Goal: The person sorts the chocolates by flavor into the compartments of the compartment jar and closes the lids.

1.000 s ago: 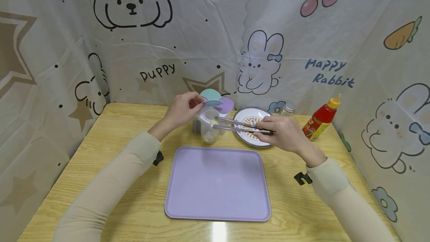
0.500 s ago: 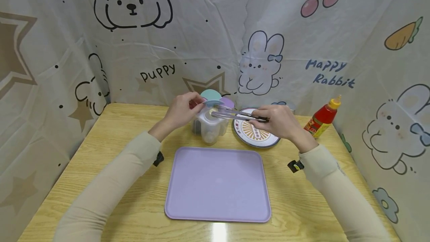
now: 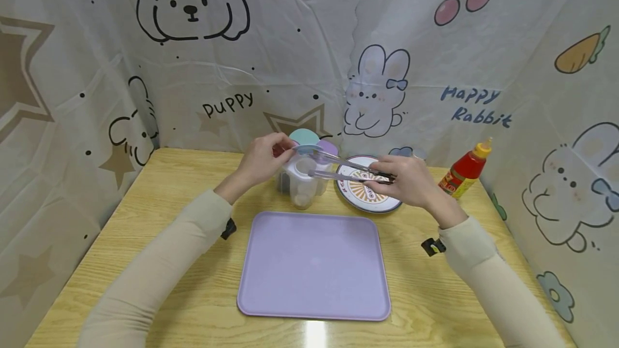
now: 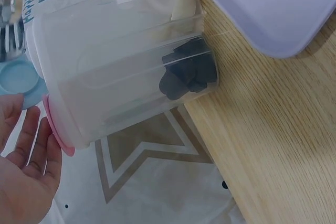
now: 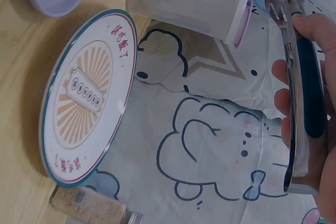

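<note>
A clear plastic container (image 3: 303,189) with several compartments and coloured flip lids stands behind the tray. My left hand (image 3: 263,159) pinches the edge of its raised light blue lid (image 3: 309,149); in the left wrist view, other fingers of that hand lie beside a pink lid (image 4: 55,129). Through the wall show dark pieces (image 4: 189,69) and a pale piece (image 4: 184,4). With my right hand (image 3: 408,179) I grip metal tongs (image 3: 333,175) by their dark handle. Their tips stand apart over the uncovered opening (image 3: 306,165), with nothing visible between them.
A lilac tray (image 3: 314,267) lies in front on the wooden table. Right of the container is a patterned plate (image 3: 345,197), with a small spice jar (image 5: 86,203) behind it. A red sauce bottle (image 3: 464,173) stands at the far right. A cloth backdrop encloses the table.
The tongs moved left to the opening with a pale piece, then spread and drew back slightly right; the piece no longer shows in them. My left hand and the lid stayed put.
</note>
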Demonstrator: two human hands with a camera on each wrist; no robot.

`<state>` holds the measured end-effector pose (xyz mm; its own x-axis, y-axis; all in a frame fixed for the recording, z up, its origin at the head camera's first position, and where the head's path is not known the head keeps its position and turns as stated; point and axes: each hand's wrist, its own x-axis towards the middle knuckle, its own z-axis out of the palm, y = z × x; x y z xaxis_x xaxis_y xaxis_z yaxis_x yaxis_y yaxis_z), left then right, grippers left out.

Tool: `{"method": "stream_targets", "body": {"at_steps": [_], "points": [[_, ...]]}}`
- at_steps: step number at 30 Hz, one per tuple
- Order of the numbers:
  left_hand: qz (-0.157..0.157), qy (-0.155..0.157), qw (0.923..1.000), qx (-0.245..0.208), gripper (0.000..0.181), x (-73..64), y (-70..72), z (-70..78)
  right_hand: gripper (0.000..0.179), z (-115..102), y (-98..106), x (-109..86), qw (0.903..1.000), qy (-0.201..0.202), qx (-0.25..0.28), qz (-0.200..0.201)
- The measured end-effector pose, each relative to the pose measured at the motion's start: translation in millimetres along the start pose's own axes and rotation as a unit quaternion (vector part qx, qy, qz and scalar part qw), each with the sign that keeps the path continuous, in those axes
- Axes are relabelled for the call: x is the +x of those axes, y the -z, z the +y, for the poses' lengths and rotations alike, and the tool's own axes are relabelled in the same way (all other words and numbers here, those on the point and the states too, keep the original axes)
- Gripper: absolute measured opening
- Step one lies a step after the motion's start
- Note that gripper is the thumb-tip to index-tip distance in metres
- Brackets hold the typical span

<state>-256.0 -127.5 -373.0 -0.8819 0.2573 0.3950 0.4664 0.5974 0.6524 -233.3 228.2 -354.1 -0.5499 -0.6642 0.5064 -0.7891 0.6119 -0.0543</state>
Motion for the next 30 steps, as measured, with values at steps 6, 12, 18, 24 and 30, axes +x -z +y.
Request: {"method": "stream_targets", "body": {"at_steps": [6, 12, 18, 24, 30], "points": [[0.002, -0.001, 1.0, -0.003, 0.01, -0.2, -0.1, -0.4, 0.035, -2, 11, -29.7, 0.9992, -0.033, -0.022, 0.004], [0.004, -0.002, 1.0, -0.007, 0.01, -0.9, 0.4, -0.6, 0.036, 0, 19, -67.0, 0.9978, -0.061, -0.026, 0.006], [0.004, -0.001, 1.0, -0.007, 0.009, -1.4, -0.1, -0.7, 0.036, 3, 21, -109.2, 0.9945, -0.101, -0.028, 0.007], [0.003, -0.003, 1.0, -0.007, 0.009, -1.1, 0.2, 1.0, 0.036, 9, 20, -146.9, 0.9916, -0.121, -0.037, 0.025], [-0.001, -0.002, 0.9999, -0.01, 0.009, -0.6, -0.4, 1.9, 0.036, 12, 21, -176.7, 0.9835, -0.176, -0.036, 0.018]]}}
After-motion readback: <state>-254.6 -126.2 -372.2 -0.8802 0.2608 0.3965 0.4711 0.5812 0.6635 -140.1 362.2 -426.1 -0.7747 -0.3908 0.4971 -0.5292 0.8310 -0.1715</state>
